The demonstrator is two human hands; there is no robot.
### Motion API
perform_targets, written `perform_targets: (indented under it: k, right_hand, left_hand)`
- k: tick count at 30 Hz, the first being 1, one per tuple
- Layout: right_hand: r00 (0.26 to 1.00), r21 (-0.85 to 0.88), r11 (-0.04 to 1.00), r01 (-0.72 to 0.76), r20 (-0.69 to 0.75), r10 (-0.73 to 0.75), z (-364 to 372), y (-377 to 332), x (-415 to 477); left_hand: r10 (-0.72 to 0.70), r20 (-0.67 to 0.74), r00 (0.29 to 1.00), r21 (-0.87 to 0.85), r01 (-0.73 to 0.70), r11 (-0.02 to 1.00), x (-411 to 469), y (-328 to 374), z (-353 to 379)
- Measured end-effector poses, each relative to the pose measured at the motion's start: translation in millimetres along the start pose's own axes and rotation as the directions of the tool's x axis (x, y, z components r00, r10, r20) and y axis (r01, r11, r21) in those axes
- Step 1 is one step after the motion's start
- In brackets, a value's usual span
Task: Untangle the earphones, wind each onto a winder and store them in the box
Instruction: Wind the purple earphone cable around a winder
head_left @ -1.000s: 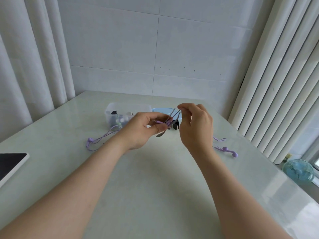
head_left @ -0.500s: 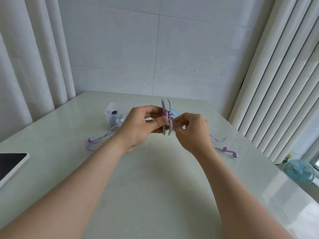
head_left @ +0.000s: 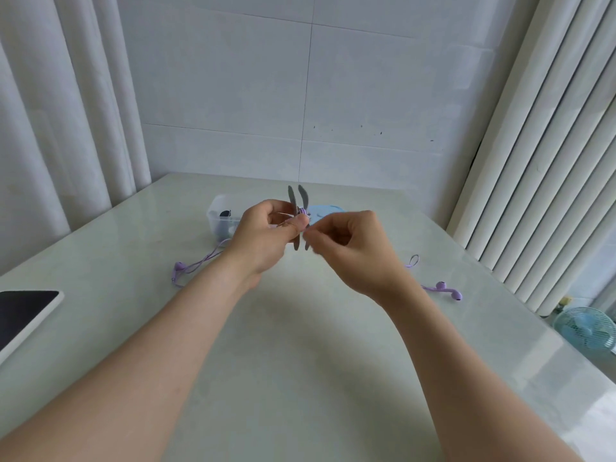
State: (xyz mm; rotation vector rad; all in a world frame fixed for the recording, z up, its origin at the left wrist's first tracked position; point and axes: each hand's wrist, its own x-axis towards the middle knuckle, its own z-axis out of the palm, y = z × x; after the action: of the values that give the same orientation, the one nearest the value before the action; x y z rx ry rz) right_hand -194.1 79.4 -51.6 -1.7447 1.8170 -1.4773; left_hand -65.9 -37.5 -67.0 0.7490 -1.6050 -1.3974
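My left hand [head_left: 266, 238] grips the winder [head_left: 301, 198], now upright; my right hand [head_left: 353, 248], lowered beside it, pinches cord [head_left: 302, 211]: winding underway.

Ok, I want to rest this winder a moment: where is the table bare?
The pale green glossy table is bare between the left forearm and right forearm, and between the white-edged black tablet and the left one. It is crowded farther back: the clear plastic box, light blue lid and purple earphones lie there.

winder [head_left: 302, 202] now upright, right hand [head_left: 350, 248] lowered
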Motion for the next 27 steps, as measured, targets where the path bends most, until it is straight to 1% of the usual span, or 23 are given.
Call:
perform_targets:
  k: [3, 5, 6, 7, 9, 11, 15, 17, 20, 23, 25, 27]
  right_hand:
    - [0.987, 0.007, 1.0, 0.015, -0.158, -0.014, 1.8, 1.9, 4.0]
    - [0.978, 0.013, 1.0, 0.009, -0.208, -0.006, 1.9, 2.5, 6.1]
    - [0.974, 0.01, 1.0, 0.01, -0.225, -0.007, 1.2, 2.7, 7.1]
    - [0.972, 0.002, 1.0, 0.012, -0.236, -0.011, -0.1, 2.6, 7.7]
    - [0.971, -0.018, 1.0, 0.009, -0.24, -0.013, -2.3, 3.9, 9.0]
    - [0.968, -0.052, 0.999, -0.003, -0.249, -0.01, -2.2, 5.3, 9.5]
    - [0.926, -0.213, 0.977, 0.006, -0.368, -0.086, -8.0, 7.8, 10.2]
    - [0.907, -0.244, 0.97, 0.017, -0.405, -0.118, -13.1, 9.1, 10.6]
    - [0.891, -0.321, 0.945, 0.061, -0.409, -0.197, -12.7, 12.1, 11.6]
    - [0.871, -0.376, 0.922, 0.093, -0.418, -0.258, -7.6, 16.1, 13.7]
    - [0.868, -0.355, 0.929, 0.101, -0.426, -0.257, -7.0, 17.2, 15.3]
    - [0.88, -0.305, 0.949, 0.078, -0.427, -0.209, -8.3, 17.1, 15.7]
  left_hand:
    - [-0.034, 0.069, 0.997, -0.061, 0.038, 0.997, -0.4, 1.3, 1.8]
    - [-0.032, 0.109, 0.993, -0.144, 0.048, 0.988, -0.5, 1.0, 3.6]
    - [-0.015, 0.137, 0.99, -0.156, 0.036, 0.987, -1.0, 1.1, 3.9]
    - [0.017, 0.171, 0.985, -0.131, 0.006, 0.991, -2.0, 1.5, 3.4]
    - [0.093, 0.245, 0.965, -0.001, -0.096, 0.995, -4.1, 2.8, 2.1]
    - [0.142, 0.278, 0.95, 0.101, -0.176, 0.979, -6.1, 5.5, 1.0]
    - [0.17, 0.321, 0.932, 0.217, -0.247, 0.944, -6.6, 5.9, 1.3]
    - [0.165, 0.366, 0.916, 0.283, -0.278, 0.918, -6.7, 3.6, 1.3]
    - [0.165, 0.399, 0.902, 0.316, -0.304, 0.898, -5.0, 2.6, -2.2]
    - [0.169, 0.398, 0.902, 0.299, -0.302, 0.905, -5.4, 2.7, -3.4]
    - [0.182, 0.391, 0.902, 0.271, -0.302, 0.914, -5.0, 2.3, -2.2]
    - [0.181, 0.386, 0.905, 0.265, -0.297, 0.917, -3.2, 1.6, -3.8]
